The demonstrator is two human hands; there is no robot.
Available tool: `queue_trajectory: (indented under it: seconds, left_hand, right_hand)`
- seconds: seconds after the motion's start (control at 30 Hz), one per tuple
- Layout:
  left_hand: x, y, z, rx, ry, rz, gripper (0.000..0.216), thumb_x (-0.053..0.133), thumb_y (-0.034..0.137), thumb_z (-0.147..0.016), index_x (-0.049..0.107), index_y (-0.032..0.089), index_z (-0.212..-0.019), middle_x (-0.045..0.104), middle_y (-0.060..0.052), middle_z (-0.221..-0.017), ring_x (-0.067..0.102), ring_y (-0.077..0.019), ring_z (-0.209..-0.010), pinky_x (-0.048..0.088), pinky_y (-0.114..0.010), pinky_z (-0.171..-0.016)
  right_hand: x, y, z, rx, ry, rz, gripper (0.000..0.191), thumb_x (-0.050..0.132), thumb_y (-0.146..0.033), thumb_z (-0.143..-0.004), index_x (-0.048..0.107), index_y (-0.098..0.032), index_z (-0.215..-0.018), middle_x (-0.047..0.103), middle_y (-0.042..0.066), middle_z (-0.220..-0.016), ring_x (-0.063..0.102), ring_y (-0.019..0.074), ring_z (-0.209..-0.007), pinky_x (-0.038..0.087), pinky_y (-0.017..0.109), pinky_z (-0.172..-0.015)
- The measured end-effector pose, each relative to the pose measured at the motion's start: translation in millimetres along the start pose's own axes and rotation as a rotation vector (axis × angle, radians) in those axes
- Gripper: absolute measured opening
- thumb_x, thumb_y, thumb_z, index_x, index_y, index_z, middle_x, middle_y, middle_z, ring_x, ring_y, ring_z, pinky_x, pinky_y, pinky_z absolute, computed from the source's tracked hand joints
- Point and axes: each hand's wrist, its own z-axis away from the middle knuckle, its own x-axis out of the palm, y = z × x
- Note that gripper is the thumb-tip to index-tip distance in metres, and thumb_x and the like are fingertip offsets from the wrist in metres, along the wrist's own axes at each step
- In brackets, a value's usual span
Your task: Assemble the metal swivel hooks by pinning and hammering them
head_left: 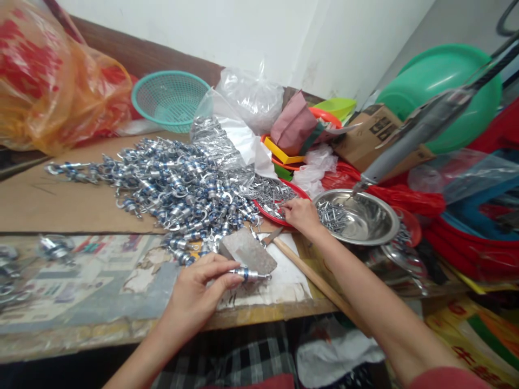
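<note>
My left hand (205, 286) pinches a metal hook bolt (249, 274) with a blue ring between thumb and fingers, just in front of a grey stone block (248, 251). My right hand (300, 215) reaches to a red plate (298, 190) full of small metal pins (271, 193). Its fingers are closed at the plate's edge, and what they hold is hidden. A hammer lies beside the block, its wooden handle (314, 275) running under my right forearm. Behind the block is a big heap of similar hook bolts (174, 183).
A steel bowl (381, 216) with metal pieces stands right of the plate. Several loose hook bolts (54, 248) lie at left. Behind are a teal basket (172, 100), a clear plastic bag (251, 97) and a cardboard box (371, 135). A grey metal rod (413, 140) slants in from the upper right.
</note>
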Motion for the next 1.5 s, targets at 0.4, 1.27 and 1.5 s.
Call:
queue_trajectory:
  seconds: [0.4,1.27,1.5]
  left_hand:
    - [2,-5,2,0.004,-0.013,-0.055,0.024,0.069,0.027,-0.067,0.075,0.024,-0.091,0.072,-0.002,-0.074,0.065,-0.0181,-0.068,0.05,-0.026,-0.065]
    - [4,4,7,-0.012,-0.079,0.025,0.011,0.067,0.022,-0.069,0.076,0.024,-0.072,0.072,-0.002,-0.07,0.065,-0.0178,-0.067,0.049,-0.025,-0.064]
    - [0,4,10,-0.077,-0.041,0.119,0.007,0.067,0.023,-0.069,0.073,0.024,-0.066,0.07,0.001,-0.068,0.062,-0.015,-0.067,0.046,-0.022,-0.064]
  right_hand:
    - [-55,-71,91,-1.06,0.447,-0.233,0.025,0.043,-0.011,-0.088,0.066,-0.008,-0.079,0.071,0.01,-0.08,0.065,0.0161,-0.074,0.054,0.029,-0.065]
    - [-64,-71,111,-1.162,0.393,-0.254,0.029,0.039,-0.007,-0.086,0.065,-0.006,-0.074,0.069,0.013,-0.081,0.065,0.0197,-0.08,0.057,0.032,-0.071]
    - [-62,-74,122,-0.939,0.352,-0.496,0.018,0.049,-0.014,-0.087,0.064,-0.006,-0.093,0.069,0.014,-0.09,0.064,0.0191,-0.088,0.055,0.03,-0.077]
